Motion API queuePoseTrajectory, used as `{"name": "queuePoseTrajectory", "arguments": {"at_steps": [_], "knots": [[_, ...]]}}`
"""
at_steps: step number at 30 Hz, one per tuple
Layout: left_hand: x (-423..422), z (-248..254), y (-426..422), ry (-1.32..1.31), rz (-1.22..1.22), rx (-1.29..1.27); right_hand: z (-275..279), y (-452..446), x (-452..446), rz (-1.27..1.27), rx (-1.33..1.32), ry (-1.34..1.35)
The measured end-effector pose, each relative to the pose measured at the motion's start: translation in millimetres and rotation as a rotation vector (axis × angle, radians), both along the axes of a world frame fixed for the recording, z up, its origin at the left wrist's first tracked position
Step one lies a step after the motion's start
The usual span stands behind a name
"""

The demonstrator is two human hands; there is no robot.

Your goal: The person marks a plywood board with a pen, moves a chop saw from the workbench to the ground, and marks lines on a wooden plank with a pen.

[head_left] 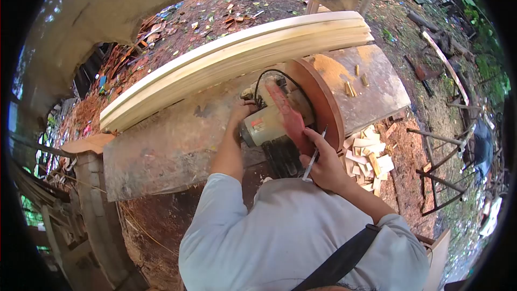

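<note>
**Power saw (274,116) on a worn counter (161,145)**

Head view: the power saw, as the machine appears to be, sits on the counter, right in front of the person. The left hand (246,109) is at the saw's far left side, partly hidden by the motor housing (261,127); I cannot tell whether its fingers are closed on anything. The right hand (328,168), at the saw's near right side, is closed around 1 slim pen-like stick (311,167), with 1 finger reaching to the red handle (292,121).

Beyond the saw lies a stack of pale boards (239,54). To its right are a brown curved panel (326,102), sawdust (329,73) and small wood pieces (351,89); farther right, below the counter, is an offcut pile (369,156).

The saw is probably heavy and rigid, best held by the red handle, clear of the looped black cable (291,79). The stick should be light and stiff, suited to a fingertip pinch.
</note>
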State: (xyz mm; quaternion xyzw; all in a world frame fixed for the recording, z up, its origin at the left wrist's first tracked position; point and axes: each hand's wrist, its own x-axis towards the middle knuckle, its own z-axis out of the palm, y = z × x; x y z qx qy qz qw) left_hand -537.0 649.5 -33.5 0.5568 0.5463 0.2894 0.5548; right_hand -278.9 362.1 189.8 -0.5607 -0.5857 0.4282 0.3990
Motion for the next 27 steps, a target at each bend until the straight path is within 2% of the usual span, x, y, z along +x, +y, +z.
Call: {"name": "queuePoseTrajectory", "arguments": {"at_steps": [1, 2, 3, 5, 8, 10, 11, 13, 14, 16, 17, 19, 20, 22, 23, 25, 26, 27], "knots": [[1.2, -8.7, 3.9, -0.126, 0.027, -0.041, 0.3, 0.0, 0.1, 0.006, 0.035, -0.028], [4.7, -0.5, -0.4, -0.122, 0.013, -0.045, 0.3, -0.7, 0.3, 0.013, 0.068, -0.058], [9.5, 11.3, -6.8, -0.392, 0.059, -0.191, 0.1, -1.4, 0.2, -0.001, 0.063, -0.056], [23.1, 21.8, -17.0, -0.660, 0.095, -0.344, 0.4, -0.6, 0.4, 0.016, 0.109, -0.029], [25.1, 18.3, -22.4, -0.374, 0.275, -0.227, 4.1, -1.1, 0.0, 0.009, 0.127, -0.078], [13.1, 10.4, -15.5, -0.304, 0.066, -0.126, 6.6, -1.6, -0.2, 0.007, 0.113, -0.075], [5.7, -8.4, -10.2, -0.304, 0.069, -0.122, 7.3, -0.7, -0.1, 0.005, 0.100, -0.074], [-8.1, -49.4, -5.6, -0.825, 0.189, -0.372, 6.7, -1.1, -0.7, -0.003, 0.097, -0.067], [-5.3, -32.4, -21.8, -0.823, 0.189, -0.371, 5.9, -1.9, -1.1, -0.014, 0.088, -0.059], [8.5, 27.3, -62.3, -1.021, 0.309, -0.434, 3.4, -1.3, -0.2, -0.016, 0.117, -0.058], [4.4, 21.3, -60.7, -1.016, 0.308, -0.437, 2.1, -1.8, -0.4, -0.015, 0.144, -0.060], [-4.5, 12.3, -53.7, -1.195, 0.476, -0.279, 6.5, -2.0, -1.0, -0.012, 0.135, -0.069], [-5.7, 22.0, -58.9, -1.195, 0.474, -0.275, 8.5, -1.7, -1.3, -0.005, 0.126, -0.082], [-3.1, 54.3, -77.8, -0.857, 0.312, -0.130, 6.9, -1.6, -1.8, -0.006, 0.127, -0.076], [0.2, 56.6, -78.3, -0.858, 0.311, -0.127, 6.5, -1.7, -1.6, -0.010, 0.124, -0.071], [5.6, 61.1, -78.2, -0.539, 0.339, 0.035, 6.6, -1.8, -1.5, -0.016, 0.128, -0.060], [5.6, 59.7, -74.0, -0.535, 0.330, 0.035, 6.6, -2.5, -2.0, -0.023, 0.127, -0.050], [5.9, 53.1, -66.2, -0.379, 0.395, 0.030, 6.8, -3.5, -2.2, -0.034, 0.128, -0.047]]}}
